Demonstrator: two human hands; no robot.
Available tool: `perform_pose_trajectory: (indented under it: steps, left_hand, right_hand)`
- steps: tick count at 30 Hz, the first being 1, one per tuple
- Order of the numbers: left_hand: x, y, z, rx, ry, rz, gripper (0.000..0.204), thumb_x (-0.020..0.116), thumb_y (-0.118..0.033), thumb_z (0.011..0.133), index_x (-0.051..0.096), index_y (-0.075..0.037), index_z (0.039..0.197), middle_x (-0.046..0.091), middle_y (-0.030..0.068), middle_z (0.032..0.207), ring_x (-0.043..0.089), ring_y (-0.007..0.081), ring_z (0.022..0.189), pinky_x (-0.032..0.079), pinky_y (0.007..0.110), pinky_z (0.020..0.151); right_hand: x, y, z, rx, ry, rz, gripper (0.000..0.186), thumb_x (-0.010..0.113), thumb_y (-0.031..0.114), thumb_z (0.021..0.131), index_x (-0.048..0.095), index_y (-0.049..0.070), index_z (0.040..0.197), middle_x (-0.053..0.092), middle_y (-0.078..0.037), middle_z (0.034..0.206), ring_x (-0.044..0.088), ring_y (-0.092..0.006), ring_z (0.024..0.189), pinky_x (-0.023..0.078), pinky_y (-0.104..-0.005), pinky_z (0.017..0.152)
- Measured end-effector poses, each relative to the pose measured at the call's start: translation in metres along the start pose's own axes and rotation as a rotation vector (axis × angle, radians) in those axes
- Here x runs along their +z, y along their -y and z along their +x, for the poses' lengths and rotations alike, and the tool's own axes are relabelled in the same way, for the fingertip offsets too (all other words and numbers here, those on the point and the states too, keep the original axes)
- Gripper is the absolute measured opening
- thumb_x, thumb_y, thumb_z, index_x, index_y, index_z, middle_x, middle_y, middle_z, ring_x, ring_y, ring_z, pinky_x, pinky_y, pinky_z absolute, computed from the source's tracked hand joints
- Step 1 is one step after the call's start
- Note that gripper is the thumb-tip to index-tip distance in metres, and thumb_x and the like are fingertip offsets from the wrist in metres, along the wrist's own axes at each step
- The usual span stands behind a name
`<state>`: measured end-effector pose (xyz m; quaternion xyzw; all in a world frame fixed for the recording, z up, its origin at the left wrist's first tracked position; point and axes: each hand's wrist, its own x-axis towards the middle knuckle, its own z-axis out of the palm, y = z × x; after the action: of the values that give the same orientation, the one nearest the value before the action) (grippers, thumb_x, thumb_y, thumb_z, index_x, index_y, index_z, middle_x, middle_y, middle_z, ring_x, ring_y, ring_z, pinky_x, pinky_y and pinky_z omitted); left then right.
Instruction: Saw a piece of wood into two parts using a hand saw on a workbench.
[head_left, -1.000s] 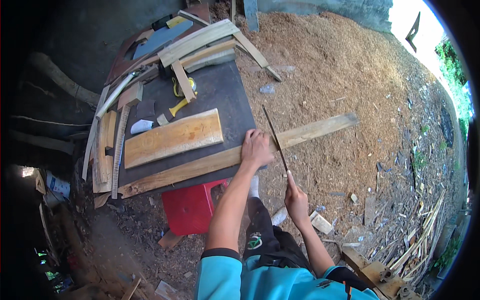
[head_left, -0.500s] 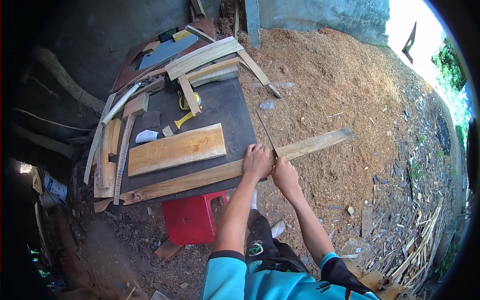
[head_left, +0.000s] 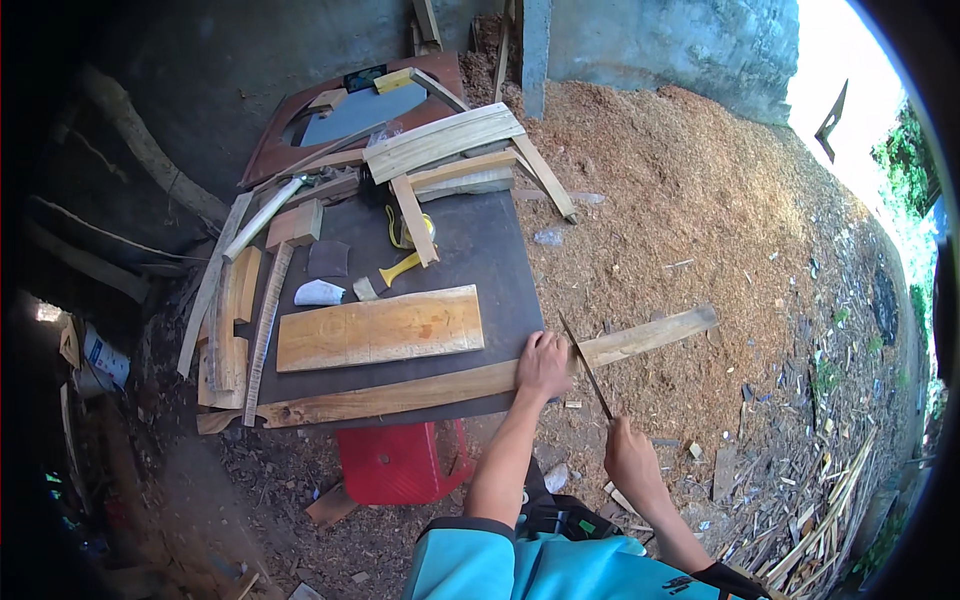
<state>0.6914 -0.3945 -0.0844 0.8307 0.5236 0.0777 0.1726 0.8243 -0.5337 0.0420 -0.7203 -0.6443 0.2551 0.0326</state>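
A long narrow wooden plank (head_left: 400, 397) lies along the near edge of the dark table (head_left: 470, 235), its right end sticking out past the table's corner. My left hand (head_left: 545, 366) is closed over this plank at the corner, pressing it down. In my right hand (head_left: 634, 460) is a handsaw (head_left: 593, 378), its handle hidden in my fist. The thin blade runs up across the overhanging plank, just right of my left hand. A shorter, wider board (head_left: 380, 330) lies flat on the table behind the plank.
A hammer (head_left: 262, 218), a tape measure (head_left: 402, 228), a yellow-handled brush (head_left: 400, 268) and several wood pieces lie on the table. A red stool (head_left: 388, 468) stands beneath its near edge. Sawdust (head_left: 700, 200) covers the ground to the right, with wood strips (head_left: 825, 500) further off.
My right hand has drawn the saw back toward me, away from the plank, so more blade shows on the near side. My left hand still holds the plank. The view has shifted slightly.
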Motion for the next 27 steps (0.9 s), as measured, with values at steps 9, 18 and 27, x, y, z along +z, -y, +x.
perform_pose_trajectory:
  steps: [9,18,27]
  left_hand:
    - [0.007,0.006,0.005,0.064,-0.053,-0.003,0.036,0.065,-0.016,0.061,0.054,-0.002,0.092,0.059,0.0124,0.094,0.051,0.0233,0.105,0.030,0.037,0.100]
    - [0.001,0.005,0.014,0.030,-0.072,-0.059,0.035,0.068,-0.016,0.058,0.053,-0.003,0.087,0.060,0.0137,0.092,0.051,0.0237,0.105,0.031,0.037,0.099]
    - [0.004,0.001,0.021,0.066,-0.157,-0.049,0.034,0.069,-0.014,0.055,0.052,-0.004,0.083,0.058,0.0121,0.088,0.052,0.0246,0.099,0.032,0.035,0.097]
  right_hand:
    - [0.026,0.006,0.096,-0.132,-0.081,-0.043,0.014,0.050,0.004,0.077,0.049,-0.001,0.090,0.060,-0.023,0.070,0.062,-0.0387,0.062,0.050,-0.0481,0.054]
    - [0.016,-0.001,0.084,-0.035,-0.051,0.028,0.012,0.050,0.003,0.076,0.048,-0.002,0.087,0.058,-0.023,0.064,0.061,-0.0420,0.063,0.049,-0.0490,0.054]
    - [0.017,0.001,0.098,-0.057,-0.001,0.014,0.013,0.050,0.002,0.076,0.051,-0.005,0.088,0.060,-0.024,0.072,0.062,-0.0396,0.065,0.050,-0.0473,0.057]
